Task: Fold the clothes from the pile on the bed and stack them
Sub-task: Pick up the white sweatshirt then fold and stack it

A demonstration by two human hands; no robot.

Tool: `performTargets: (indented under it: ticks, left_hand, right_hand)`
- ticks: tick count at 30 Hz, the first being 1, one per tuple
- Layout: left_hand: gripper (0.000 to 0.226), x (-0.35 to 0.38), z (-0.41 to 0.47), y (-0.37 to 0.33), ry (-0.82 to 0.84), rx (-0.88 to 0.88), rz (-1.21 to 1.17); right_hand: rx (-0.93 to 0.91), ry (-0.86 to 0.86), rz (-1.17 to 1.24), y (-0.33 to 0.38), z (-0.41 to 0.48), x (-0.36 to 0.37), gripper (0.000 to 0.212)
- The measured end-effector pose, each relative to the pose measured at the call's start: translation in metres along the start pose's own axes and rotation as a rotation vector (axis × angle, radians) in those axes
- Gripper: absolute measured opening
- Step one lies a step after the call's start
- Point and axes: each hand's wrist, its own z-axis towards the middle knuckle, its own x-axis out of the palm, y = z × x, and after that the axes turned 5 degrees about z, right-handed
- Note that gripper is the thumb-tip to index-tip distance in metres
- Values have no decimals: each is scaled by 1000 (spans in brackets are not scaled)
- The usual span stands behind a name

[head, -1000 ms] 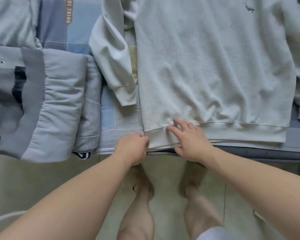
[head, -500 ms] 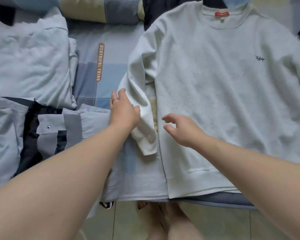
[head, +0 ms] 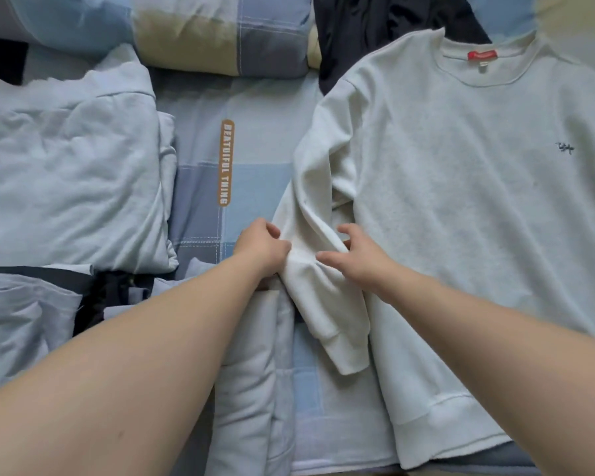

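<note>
A light grey sweatshirt (head: pixel 461 187) lies front up on the bed, its red neck label at the far end. Its left sleeve (head: pixel 318 269) runs down beside the body, cuff toward me. My left hand (head: pixel 263 247) grips the outer edge of that sleeve with curled fingers. My right hand (head: pixel 357 257) rests on the sleeve's inner side, fingers bent and spread, pinching a fold of the fabric.
A folded pale blue garment (head: pixel 65 180) lies at the left, with a grey and black jacket (head: pixel 48 310) nearer me. A dark garment (head: pixel 375 32) sits beyond the sweatshirt's shoulder. Pillows (head: pixel 186 32) line the far edge. The checked bedsheet (head: pixel 241 139) shows between the piles.
Both hands left the sweatshirt's hem and moved up to the left sleeve. My left hand went from lying on the sleeve to gripping it, and my right hand came onto it.
</note>
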Motion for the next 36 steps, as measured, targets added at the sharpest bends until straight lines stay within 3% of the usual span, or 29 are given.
performTargets:
  ticks: [5, 6, 9, 11, 16, 21, 27, 31, 34, 36]
  left_hand:
    - [8, -34, 8, 25, 136, 85, 114]
    - [7, -40, 9, 27, 153, 101, 115]
    - [3, -53, 9, 27, 212, 147, 9]
    - [5, -57, 6, 24, 270, 184, -81]
    - [23, -67, -14, 15, 493, 95, -434]
    - [51, -96, -11, 23, 568, -49, -704]
    - [59, -146, -4, 40, 522, -62, -707]
    - [36, -156, -7, 41, 316, -157, -554]
    - [25, -151, -12, 42, 336, -283, -413]
    - [16, -147, -16, 43, 355, -303, -263]
  right_hand:
    - [32, -215, -126, 21, 4, 22, 83]
    - [40, -239, -121, 25, 5, 25, 75]
    - [92, -285, -28, 32, 8, 30, 22]
    - [112, -258, 36, 35, 6, 28, 19]
    - [61, -88, 301, 57, -25, 19, 39]
    - [123, 344, 497, 101, -42, 25, 65]
    - [147, 602, 678, 154, -39, 58, 56]
    - [144, 402, 752, 166, -29, 81, 52]
    - [113, 137, 552, 155, -21, 84, 43]
    - [125, 121, 432, 139, -20, 82, 40]
